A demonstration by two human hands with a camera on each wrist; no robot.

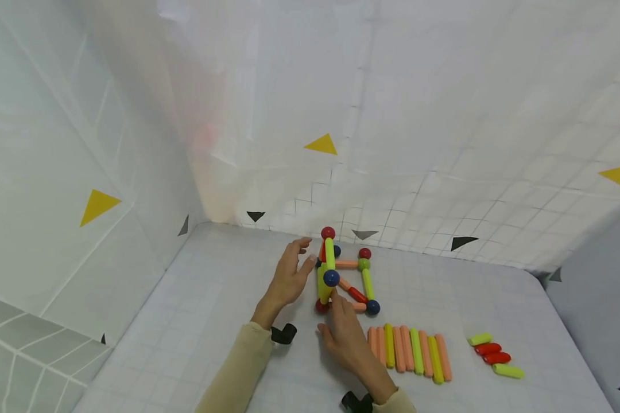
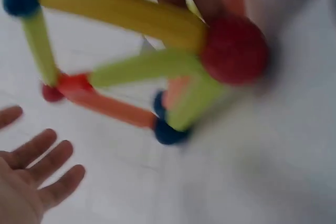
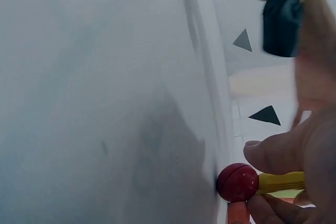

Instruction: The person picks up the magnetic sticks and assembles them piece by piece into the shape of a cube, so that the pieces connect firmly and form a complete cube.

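Note:
A frame of magnetic rods and balls stands on the table, with an upright part on its left side. A lime rod (image 1: 330, 254) on top links a red ball (image 1: 328, 233) to a blue ball (image 1: 331, 278). Below the blue ball, a yellow rod (image 2: 126, 14) reaches a red ball (image 3: 237, 182) at table level. My right hand (image 1: 347, 335) has its fingers against this near lower corner, the thumb held apart from them. Left of the frame, my left hand (image 1: 288, 275) is spread with bent-back space between its fingers (image 2: 50, 153) and the rods.
A row of orange, yellow and lime rods (image 1: 418, 344) lies right of my right hand. Farther right are short red and lime rods (image 1: 496, 358). Walls (image 1: 418, 143) with triangle marks surround the table (image 1: 186, 344). Each wrist carries a black device (image 1: 284, 334).

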